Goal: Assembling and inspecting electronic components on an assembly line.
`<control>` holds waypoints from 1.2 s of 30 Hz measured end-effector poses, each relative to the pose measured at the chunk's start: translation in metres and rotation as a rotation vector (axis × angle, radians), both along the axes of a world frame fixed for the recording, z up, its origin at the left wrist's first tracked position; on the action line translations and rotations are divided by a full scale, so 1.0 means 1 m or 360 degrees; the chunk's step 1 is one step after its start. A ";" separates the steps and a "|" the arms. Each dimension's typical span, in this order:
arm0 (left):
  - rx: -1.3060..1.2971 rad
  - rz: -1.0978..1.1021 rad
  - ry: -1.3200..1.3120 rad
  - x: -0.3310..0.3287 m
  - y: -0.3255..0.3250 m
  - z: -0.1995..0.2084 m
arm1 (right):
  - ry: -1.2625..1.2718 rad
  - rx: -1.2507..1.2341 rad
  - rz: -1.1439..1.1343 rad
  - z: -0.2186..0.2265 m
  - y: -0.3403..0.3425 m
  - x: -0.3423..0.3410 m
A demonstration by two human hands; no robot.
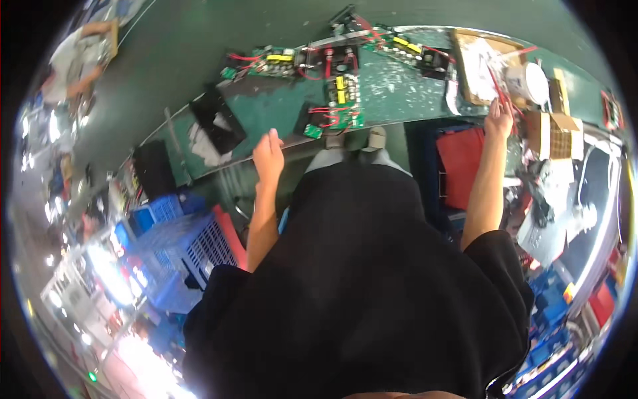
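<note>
My left hand point(268, 158) is raised at the bench's near edge, its fingers loosely stretched and nothing visible in them. Ahead and to its right lies a green circuit board point(345, 110) with yellow parts, red wires and a black piece attached. My right hand point(498, 122) reaches to the right side of the bench, fingers stretched out and slightly apart. Red wires point(496, 83) run right by its fingertips; whether they touch is too blurred to make out. Just beyond that hand are an open cardboard box point(468, 70) with whitish contents and a white tub point(530, 82).
More wired boards point(278, 62) point(405, 45) lie along the green bench point(392, 100). A black panel point(218, 123) rests on its left part. Blue crates point(176, 249) stand at my left, a red folder-like sheet point(460, 166) and a divided carton point(555, 136) at right. Another person point(73, 63) works at far left.
</note>
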State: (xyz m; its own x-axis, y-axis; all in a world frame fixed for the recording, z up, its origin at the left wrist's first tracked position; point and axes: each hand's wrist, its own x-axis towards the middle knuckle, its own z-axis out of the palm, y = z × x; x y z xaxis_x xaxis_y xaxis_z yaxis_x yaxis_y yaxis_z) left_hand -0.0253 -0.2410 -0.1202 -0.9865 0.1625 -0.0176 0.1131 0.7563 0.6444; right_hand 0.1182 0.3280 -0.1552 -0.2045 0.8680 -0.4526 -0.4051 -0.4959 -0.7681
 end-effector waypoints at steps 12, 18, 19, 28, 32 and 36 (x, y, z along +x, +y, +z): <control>0.1332 0.0942 -0.1153 0.064 0.009 -0.064 | -0.0750 0.2011 0.1795 0.059 -0.236 -0.152; 0.0141 0.0908 -0.0150 0.048 -0.062 -0.020 | -0.0536 0.2176 0.1854 0.098 -0.259 -0.181; -0.0273 0.0850 0.0111 0.039 -0.078 -0.018 | -0.0507 0.2267 0.1788 0.098 -0.261 -0.175; -0.0537 0.0616 -0.0189 -0.109 -0.180 -0.034 | -0.1101 0.2140 0.1699 0.085 -0.340 -0.095; -0.0411 0.0496 -0.0219 -0.118 -0.185 -0.038 | -0.0928 0.2196 0.2034 0.085 -0.443 -0.125; -0.0317 0.0461 -0.0291 -0.118 -0.188 -0.041 | -0.0902 0.2523 0.2381 0.073 -0.557 -0.178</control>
